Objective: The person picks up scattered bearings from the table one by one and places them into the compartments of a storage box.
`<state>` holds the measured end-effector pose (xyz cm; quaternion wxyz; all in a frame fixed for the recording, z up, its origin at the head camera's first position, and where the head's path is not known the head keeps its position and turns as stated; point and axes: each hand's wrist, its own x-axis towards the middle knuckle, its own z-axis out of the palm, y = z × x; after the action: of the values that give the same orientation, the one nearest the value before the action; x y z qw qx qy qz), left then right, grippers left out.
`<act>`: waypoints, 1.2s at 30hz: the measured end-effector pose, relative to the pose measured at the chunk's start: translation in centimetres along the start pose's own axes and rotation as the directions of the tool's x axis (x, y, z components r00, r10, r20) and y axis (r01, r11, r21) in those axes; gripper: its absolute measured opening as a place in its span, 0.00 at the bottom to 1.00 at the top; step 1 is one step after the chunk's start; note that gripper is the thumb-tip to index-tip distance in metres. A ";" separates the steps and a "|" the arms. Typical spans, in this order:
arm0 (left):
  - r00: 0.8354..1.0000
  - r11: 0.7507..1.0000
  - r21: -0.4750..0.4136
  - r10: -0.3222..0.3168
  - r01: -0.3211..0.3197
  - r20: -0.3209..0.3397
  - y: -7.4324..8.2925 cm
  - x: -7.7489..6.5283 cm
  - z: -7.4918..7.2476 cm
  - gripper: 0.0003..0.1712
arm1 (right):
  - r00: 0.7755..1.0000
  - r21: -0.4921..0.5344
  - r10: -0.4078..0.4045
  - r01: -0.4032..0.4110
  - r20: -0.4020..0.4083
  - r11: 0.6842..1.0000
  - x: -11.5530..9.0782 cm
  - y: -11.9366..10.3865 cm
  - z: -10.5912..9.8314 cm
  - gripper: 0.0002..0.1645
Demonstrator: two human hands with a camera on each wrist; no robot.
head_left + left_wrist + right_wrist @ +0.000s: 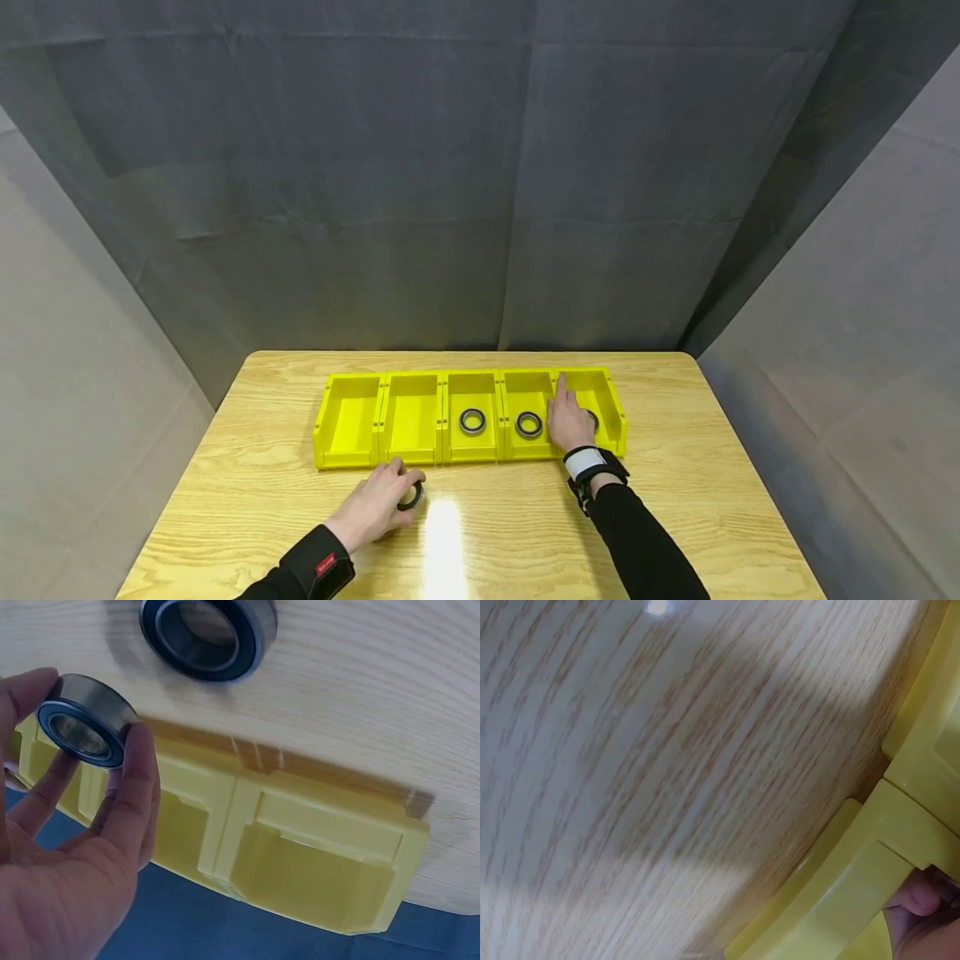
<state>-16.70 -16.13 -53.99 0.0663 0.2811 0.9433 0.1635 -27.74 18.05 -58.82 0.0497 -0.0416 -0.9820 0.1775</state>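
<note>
My left hand (378,504) grips a ring-shaped ball bearing (86,720) between thumb and fingers, just in front of the row of yellow bins (408,458). Another bearing (210,637) lies on the table in the left wrist view; the head view does not show it clearly. My right hand (572,421) reaches over the left side of the rightmost bin, index finger extended towards the back. Partly hidden beside that hand is a bearing (593,420). Only a bit of the right hand (922,915) shows in the right wrist view.
One bearing (472,421) lies in the middle bin and one (528,425) in the bin right of it. The two left bins (352,417) show bare floors. Wooden table (247,467) surrounds the row; grey cloth (480,208) hangs behind.
</note>
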 end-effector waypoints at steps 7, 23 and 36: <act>0.998 0.998 -0.023 -0.059 0.058 -0.039 -0.5 1.0 -1.3 0.27 | 1.000 -0.013 0.001 -0.001 0.005 1.000 0.0 -0.2 -0.3 0.34; 0.988 0.994 0.007 -0.103 0.105 -0.114 -1.7 4.8 -4.1 0.23 | 1.000 -0.031 0.009 -0.009 -0.011 0.999 0.0 -0.1 -0.1 0.35; 0.984 0.992 0.012 -0.127 0.129 -0.124 -2.5 7.3 -5.0 0.22 | 1.000 -0.025 0.020 -0.020 -0.005 0.999 0.1 -0.1 0.1 0.34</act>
<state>-25.12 -15.47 -50.41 0.0154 0.2100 0.9633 0.1663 -27.82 17.94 -58.83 0.0499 -0.0524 -0.9836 0.1654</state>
